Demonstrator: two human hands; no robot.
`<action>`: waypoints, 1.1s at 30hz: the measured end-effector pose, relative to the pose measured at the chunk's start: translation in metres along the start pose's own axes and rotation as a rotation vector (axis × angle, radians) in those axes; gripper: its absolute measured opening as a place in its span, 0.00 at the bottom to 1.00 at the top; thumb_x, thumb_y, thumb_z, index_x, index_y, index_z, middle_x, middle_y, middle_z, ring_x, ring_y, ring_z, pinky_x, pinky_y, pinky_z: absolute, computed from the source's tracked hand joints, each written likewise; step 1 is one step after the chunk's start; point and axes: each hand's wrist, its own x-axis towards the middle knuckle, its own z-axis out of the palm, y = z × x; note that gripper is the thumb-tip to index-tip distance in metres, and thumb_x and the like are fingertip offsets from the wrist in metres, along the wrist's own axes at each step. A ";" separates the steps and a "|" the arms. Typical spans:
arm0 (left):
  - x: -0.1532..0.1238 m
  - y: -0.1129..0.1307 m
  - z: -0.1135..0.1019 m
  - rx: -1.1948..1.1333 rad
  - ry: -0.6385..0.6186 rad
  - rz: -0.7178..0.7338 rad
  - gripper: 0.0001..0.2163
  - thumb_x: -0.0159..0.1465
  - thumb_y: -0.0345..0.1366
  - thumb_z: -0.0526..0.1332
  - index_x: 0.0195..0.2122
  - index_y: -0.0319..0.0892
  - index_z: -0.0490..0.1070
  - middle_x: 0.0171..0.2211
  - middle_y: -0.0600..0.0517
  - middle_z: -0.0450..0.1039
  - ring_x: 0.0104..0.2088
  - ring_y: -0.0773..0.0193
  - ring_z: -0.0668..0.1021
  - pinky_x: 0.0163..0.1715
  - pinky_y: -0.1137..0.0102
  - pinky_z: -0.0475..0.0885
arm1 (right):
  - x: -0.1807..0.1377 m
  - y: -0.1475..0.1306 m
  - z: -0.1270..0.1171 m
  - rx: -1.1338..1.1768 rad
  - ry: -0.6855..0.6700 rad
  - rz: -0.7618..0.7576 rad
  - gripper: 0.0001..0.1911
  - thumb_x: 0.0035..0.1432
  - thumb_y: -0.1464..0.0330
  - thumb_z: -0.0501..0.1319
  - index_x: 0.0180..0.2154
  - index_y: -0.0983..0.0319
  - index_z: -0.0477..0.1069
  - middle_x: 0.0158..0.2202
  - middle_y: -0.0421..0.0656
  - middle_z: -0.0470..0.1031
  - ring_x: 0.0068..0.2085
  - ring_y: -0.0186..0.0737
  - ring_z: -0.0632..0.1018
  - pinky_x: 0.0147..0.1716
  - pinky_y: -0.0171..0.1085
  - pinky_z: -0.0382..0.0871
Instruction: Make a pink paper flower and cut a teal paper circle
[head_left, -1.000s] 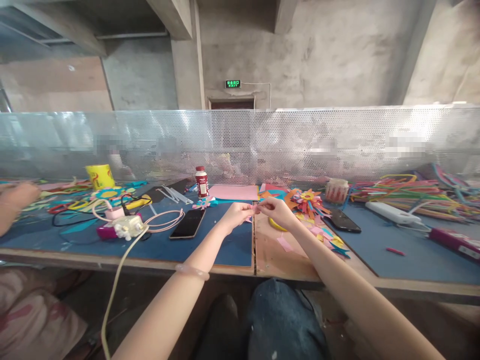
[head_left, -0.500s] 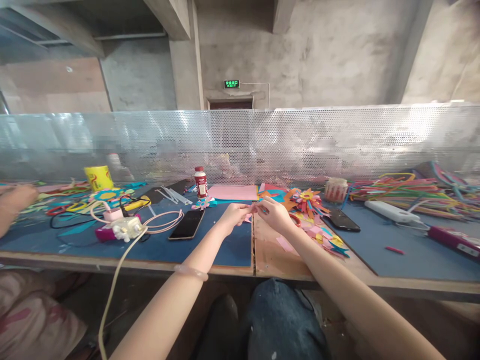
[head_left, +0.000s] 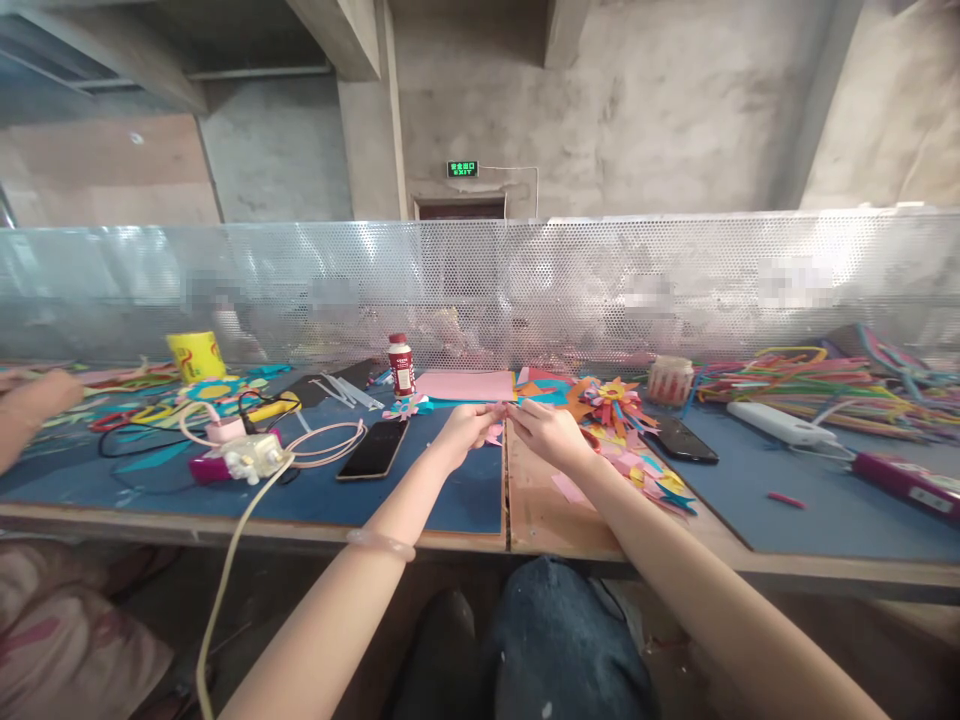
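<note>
My left hand (head_left: 466, 432) and my right hand (head_left: 551, 432) meet above the seam of the table, fingertips close together. A small pink paper piece (head_left: 493, 434) shows just below the left fingertips, and the left hand is pinched on it. The right fingers are bent and pressed together against the same spot; whether they also grip the paper is hidden. Beyond the hands lies a pink paper sheet (head_left: 476, 385). Right of them is a heap of cut paper pieces (head_left: 652, 470) in pink, yellow and blue, with an orange paper flower (head_left: 615, 397) behind.
Left of my hands are a black phone (head_left: 373, 448), a red-and-white bottle (head_left: 401, 366) and a cabled power strip (head_left: 247, 457). To the right are another phone (head_left: 684, 438), a jar (head_left: 670, 382) and colourful strips (head_left: 795, 385). Another person's hand (head_left: 37, 405) is at far left.
My right hand's fingers have turned and flattened slightly, leaning towards the left fingertips. My left hand stays nearly in place. The other person's hand at far left has shifted a little.
</note>
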 end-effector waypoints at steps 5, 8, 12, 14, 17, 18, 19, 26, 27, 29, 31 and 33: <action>0.000 0.000 0.000 -0.002 0.000 0.005 0.21 0.49 0.53 0.63 0.28 0.37 0.68 0.15 0.62 0.49 0.13 0.78 0.49 0.14 0.74 0.41 | 0.000 0.000 0.000 0.065 0.013 0.018 0.15 0.61 0.66 0.50 0.46 0.57 0.71 0.34 0.46 0.72 0.34 0.38 0.72 0.25 0.33 0.55; -0.001 0.001 0.001 0.024 0.000 0.007 0.20 0.49 0.52 0.64 0.27 0.37 0.68 0.15 0.62 0.49 0.13 0.78 0.50 0.15 0.75 0.43 | 0.001 -0.003 -0.002 0.142 0.057 0.082 0.15 0.60 0.66 0.50 0.44 0.58 0.72 0.33 0.45 0.72 0.31 0.37 0.71 0.26 0.33 0.56; -0.002 0.003 0.004 0.078 -0.003 0.002 0.17 0.51 0.48 0.63 0.30 0.36 0.71 0.15 0.62 0.51 0.13 0.78 0.51 0.14 0.75 0.43 | 0.005 -0.002 -0.007 0.290 0.133 0.191 0.15 0.61 0.67 0.49 0.39 0.61 0.73 0.30 0.44 0.69 0.30 0.36 0.70 0.31 0.33 0.61; -0.003 0.004 0.005 0.108 -0.006 -0.001 0.17 0.53 0.47 0.62 0.32 0.36 0.72 0.15 0.61 0.52 0.13 0.77 0.51 0.14 0.75 0.43 | 0.007 -0.001 -0.008 0.371 0.134 0.229 0.15 0.60 0.65 0.50 0.35 0.62 0.73 0.29 0.43 0.68 0.30 0.37 0.69 0.31 0.34 0.62; -0.005 0.004 0.007 0.152 -0.010 0.005 0.17 0.54 0.47 0.60 0.34 0.35 0.72 0.14 0.61 0.52 0.13 0.76 0.52 0.14 0.76 0.44 | 0.009 0.001 -0.008 0.493 0.077 0.259 0.15 0.59 0.62 0.53 0.31 0.62 0.74 0.28 0.43 0.69 0.30 0.36 0.69 0.30 0.34 0.63; -0.005 0.005 0.007 0.166 -0.013 0.010 0.17 0.54 0.47 0.60 0.33 0.36 0.72 0.14 0.61 0.52 0.14 0.76 0.52 0.14 0.76 0.44 | 0.009 0.002 -0.007 0.531 0.054 0.266 0.14 0.58 0.62 0.54 0.31 0.62 0.75 0.29 0.43 0.70 0.30 0.36 0.70 0.30 0.34 0.63; -0.006 0.005 0.008 0.180 -0.016 0.015 0.17 0.53 0.47 0.61 0.33 0.36 0.73 0.14 0.61 0.52 0.14 0.76 0.53 0.15 0.76 0.44 | 0.009 0.003 -0.006 0.564 0.033 0.274 0.14 0.58 0.61 0.54 0.31 0.62 0.75 0.29 0.43 0.71 0.30 0.36 0.71 0.31 0.34 0.64; -0.007 0.008 0.009 0.234 -0.031 0.033 0.17 0.53 0.48 0.61 0.31 0.36 0.72 0.15 0.61 0.53 0.15 0.76 0.53 0.16 0.77 0.46 | 0.009 0.007 -0.002 0.697 -0.042 0.316 0.13 0.56 0.62 0.57 0.31 0.63 0.74 0.30 0.44 0.75 0.33 0.38 0.73 0.34 0.36 0.64; -0.008 0.008 0.009 0.239 -0.031 0.034 0.17 0.53 0.48 0.61 0.30 0.36 0.72 0.15 0.60 0.54 0.15 0.76 0.54 0.16 0.77 0.47 | 0.009 0.008 -0.002 0.699 -0.045 0.320 0.13 0.55 0.62 0.57 0.30 0.63 0.75 0.30 0.44 0.74 0.33 0.38 0.73 0.34 0.36 0.64; -0.008 0.008 0.009 0.249 -0.029 0.035 0.17 0.53 0.48 0.61 0.28 0.36 0.72 0.15 0.60 0.54 0.16 0.76 0.54 0.17 0.76 0.48 | 0.009 0.010 -0.001 0.701 -0.048 0.321 0.13 0.55 0.61 0.57 0.30 0.63 0.75 0.30 0.43 0.74 0.33 0.38 0.73 0.35 0.36 0.64; -0.007 0.008 0.009 0.257 -0.021 0.036 0.17 0.52 0.48 0.62 0.26 0.36 0.71 0.14 0.60 0.54 0.16 0.76 0.54 0.17 0.76 0.48 | 0.009 0.011 0.001 0.700 -0.049 0.319 0.13 0.55 0.61 0.57 0.30 0.63 0.75 0.30 0.43 0.73 0.33 0.38 0.72 0.35 0.36 0.63; -0.007 0.009 0.009 0.262 -0.012 0.034 0.18 0.51 0.49 0.62 0.25 0.36 0.70 0.14 0.60 0.54 0.16 0.75 0.54 0.17 0.76 0.48 | 0.008 0.012 0.002 0.700 -0.044 0.319 0.13 0.55 0.61 0.57 0.30 0.63 0.74 0.30 0.43 0.73 0.33 0.38 0.72 0.34 0.36 0.63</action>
